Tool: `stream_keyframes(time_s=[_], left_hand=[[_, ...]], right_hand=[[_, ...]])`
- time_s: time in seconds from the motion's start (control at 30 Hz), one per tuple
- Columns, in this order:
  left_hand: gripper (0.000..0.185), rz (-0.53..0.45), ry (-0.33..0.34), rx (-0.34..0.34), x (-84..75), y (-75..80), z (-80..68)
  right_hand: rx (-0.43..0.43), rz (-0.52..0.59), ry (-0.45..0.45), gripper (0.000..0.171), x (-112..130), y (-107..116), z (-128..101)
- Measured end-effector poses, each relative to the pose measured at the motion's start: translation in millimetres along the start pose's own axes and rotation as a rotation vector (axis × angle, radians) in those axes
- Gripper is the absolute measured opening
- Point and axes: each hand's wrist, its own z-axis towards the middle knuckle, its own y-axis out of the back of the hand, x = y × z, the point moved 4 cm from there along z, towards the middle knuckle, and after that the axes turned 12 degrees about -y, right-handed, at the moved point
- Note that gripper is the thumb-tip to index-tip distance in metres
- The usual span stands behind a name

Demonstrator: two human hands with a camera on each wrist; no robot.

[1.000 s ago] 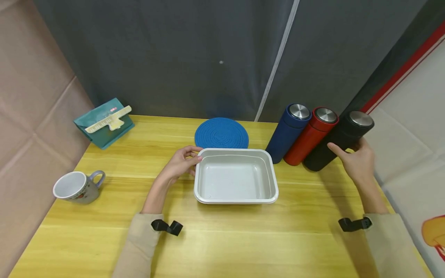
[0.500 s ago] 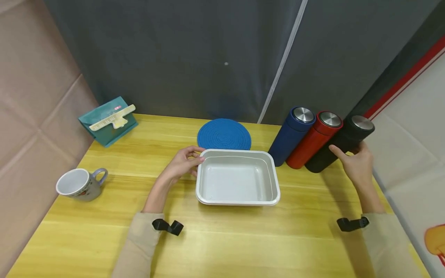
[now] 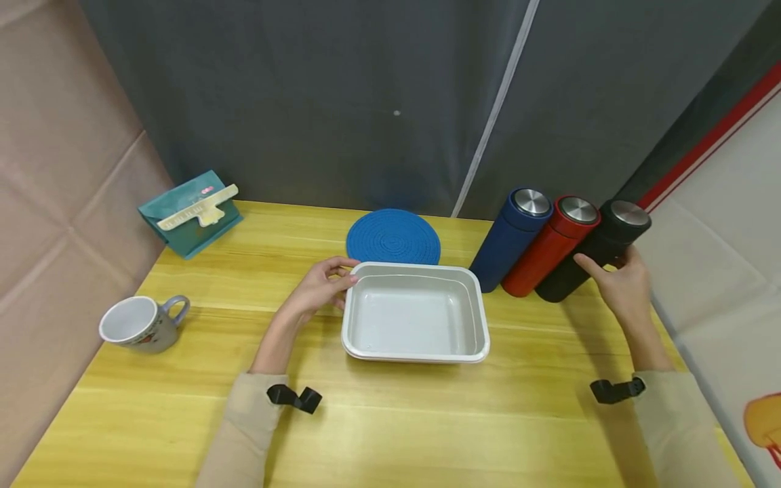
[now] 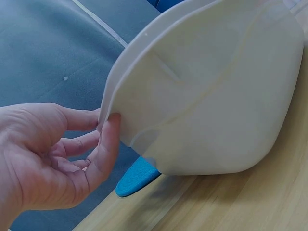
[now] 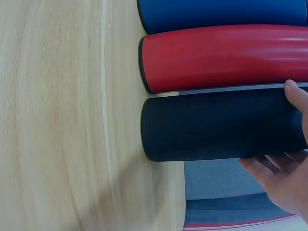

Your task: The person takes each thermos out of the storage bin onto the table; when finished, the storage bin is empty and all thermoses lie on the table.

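A white rectangular plastic tray [image 3: 415, 312] sits in the middle of the wooden table. My left hand [image 3: 320, 283] pinches its upper left corner, thumb and a finger at the rim; the left wrist view shows the tray's outer wall [image 4: 202, 110] and the hand [image 4: 67, 154] at its rim. On the right, a black thermos bottle [image 3: 573, 266] stands beside a red thermos bottle [image 3: 537, 264] and a blue one [image 3: 503, 247]. My right hand [image 3: 628, 285] grips the black bottle, thumb on the near side; the right wrist view shows its fingers [image 5: 262, 171] curving under the bottle [image 5: 216, 125].
A round blue woven mat [image 3: 393, 237] lies behind the tray, its near edge hidden. At the far left stand a green pouch [image 3: 195, 234] with a cream clip [image 3: 198, 209] and a patterned mug [image 3: 139, 325]. A dark curtain [image 3: 305, 102] hangs behind the table.
The head view has shifted slightly. In the last half second, the black bottle's top and my right hand have moved a little left, towards the red bottle. My left hand stays at the tray's corner.
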Motion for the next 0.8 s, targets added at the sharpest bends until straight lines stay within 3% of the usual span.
stream_keyframes(time_s=[0.27,0.43,0.67,0.8], left_hand=[[0.037,0.034,-0.008,0.001,-0.6,1.9,1.9],[0.035,0.044,0.009,0.001,1.2,3.0,1.9],[0.038,0.016,0.057,-0.028,6.8,17.4,-9.6],[0.042,0.039,0.081,-0.089,-1.4,26.4,-14.7]], right_hand=[[0.048,0.048,0.04,0.053,-0.9,-3.7,-1.5],[0.102,0.08,0.008,0.062,-5.4,-6.1,-12.7],[0.168,0.077,-0.112,0.075,1.7,-12.4,-49.3],[0.232,0.019,-0.07,0.076,27.8,-10.9,-76.2]])
